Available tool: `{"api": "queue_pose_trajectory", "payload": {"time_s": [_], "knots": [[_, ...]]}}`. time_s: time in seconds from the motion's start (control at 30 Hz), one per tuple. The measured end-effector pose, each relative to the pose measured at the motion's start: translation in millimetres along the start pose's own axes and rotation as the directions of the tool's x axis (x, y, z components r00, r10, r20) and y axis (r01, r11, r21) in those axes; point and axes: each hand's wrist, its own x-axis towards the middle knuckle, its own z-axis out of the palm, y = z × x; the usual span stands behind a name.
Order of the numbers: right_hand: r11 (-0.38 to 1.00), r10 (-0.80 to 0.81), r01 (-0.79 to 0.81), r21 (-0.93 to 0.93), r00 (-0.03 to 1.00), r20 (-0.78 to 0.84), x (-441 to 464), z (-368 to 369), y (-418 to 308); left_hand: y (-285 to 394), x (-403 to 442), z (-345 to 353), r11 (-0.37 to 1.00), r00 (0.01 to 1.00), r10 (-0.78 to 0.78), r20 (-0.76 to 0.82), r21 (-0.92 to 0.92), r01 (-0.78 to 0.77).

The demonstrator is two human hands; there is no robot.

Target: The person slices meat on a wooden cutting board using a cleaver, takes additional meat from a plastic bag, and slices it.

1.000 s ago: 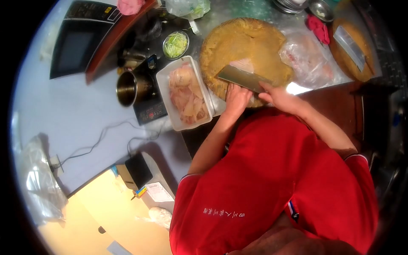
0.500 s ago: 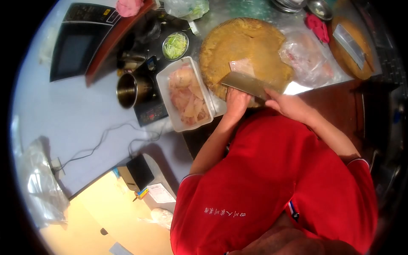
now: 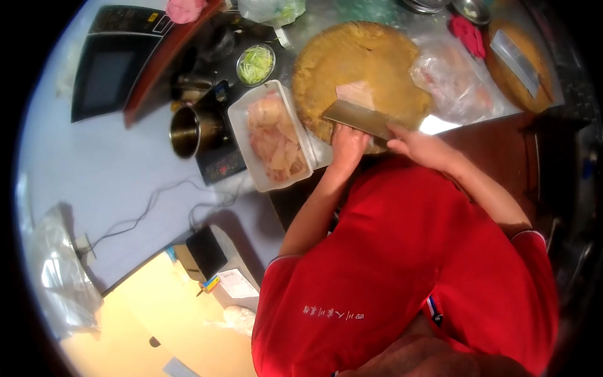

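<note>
A round wooden chopping board (image 3: pixel 358 56) lies in front of me, with a thin slice of pale meat (image 3: pixel 356 93) on it. My right hand (image 3: pixel 418 146) is closed round the handle of a cleaver (image 3: pixel 357 118), whose blade reaches left over the board beside the slice. My left hand (image 3: pixel 349 143) is at the board's near edge, its fingertips hidden under the blade, so what they press or hold cannot be made out. Left of the board stands a white tub (image 3: pixel 237 120) of sliced meat (image 3: pixel 274 135).
A plastic bag of meat (image 3: pixel 453 81) lies right of the board. Beyond it, a second cleaver (image 3: pixel 515 61) rests on another board (image 3: pixel 540 60). A bowl of green shreds (image 3: pixel 255 65) and a metal pot (image 3: pixel 186 132) on a cooker are at the left.
The cleaver swung slightly clear of the slice and then moved back a little to the left, against its near edge. More of the slice shows than a second ago. My left hand has barely moved.
</note>
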Motion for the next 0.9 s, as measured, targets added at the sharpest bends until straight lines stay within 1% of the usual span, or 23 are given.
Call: {"api": "queue_pose_trajectory", "payload": {"time_s": [0.07,0.13,0.23,0.27,0.37,0.43,0.53,0.57,0.67,0.77,0.87,0.9], "knots": [[0.997,0.028,-0.03,0.076,0.999,0.027,9.7,1.1,-6.3,0.0,-0.7,-3.6,1.0,1.0,0.021,-0.015,0.001,-0.021],[0.999,0.03,-0.031,0.021,0.999,0.037,-2.8,-4.5,-15.1,3.1,-1.4,-10.3,0.998,0.998,0.058,-0.021,0.012,-0.058],[0.999,-0.006,0.008,-0.044,0.999,0.036,-12.0,-2.5,-2.0,-1.4,-4.9,-4.0,1.0,0.999,-0.004,0.042,-0.016,0.004],[0.998,-0.024,0.026,-0.06,0.999,0.033,-13.3,0.0,3.3,-3.6,-6.5,-2.0,1.0,1.0,0.01,0.028,-0.019,-0.009],[0.997,0.041,-0.044,0.065,0.998,0.045,1.8,-3.2,-9.9,-1.1,-3.5,-4.4,0.998,0.999,0.049,-0.011,-0.023,-0.05],[0.999,0.041,-0.043,0.026,0.997,0.062,0.6,-3.7,-9.3,-0.5,-2.8,-7.3,0.998,0.997,0.069,-0.023,-0.011,-0.069],[1.0,0.016,-0.016,-0.001,0.996,0.084,-16.9,-11.5,-11.4,-5.6,-7.2,-0.1,0.999,0.999,0.007,0.035,-0.048,-0.005],[1.0,0.002,-0.002,-0.005,0.996,0.092,-22.1,-13.9,-11.9,-6.8,-7.4,0.6,0.999,1.0,0.018,0.016,-0.044,-0.017],[0.999,-0.02,0.019,0.033,1.0,0.019,-14.0,-1.6,1.8,-2.3,-5.9,-2.0,0.998,0.999,0.042,-0.028,-0.044,-0.043],[0.999,-0.002,0.001,0.05,1.0,0.02,-7.4,-0.4,-3.9,-1.0,-6.8,-3.6,0.998,0.998,0.041,-0.053,-0.04,-0.043],[0.997,0.069,-0.073,0.023,0.988,0.135,-24.1,-17.8,-16.8,-1.7,-8.8,-2.0,0.998,0.996,0.054,-0.064,-0.033,-0.056],[0.998,0.049,-0.053,0.028,0.991,0.124,-25.6,-18.4,-14.0,-2.2,-8.8,-0.7,0.997,0.995,0.061,-0.075,-0.032,-0.063]]}}
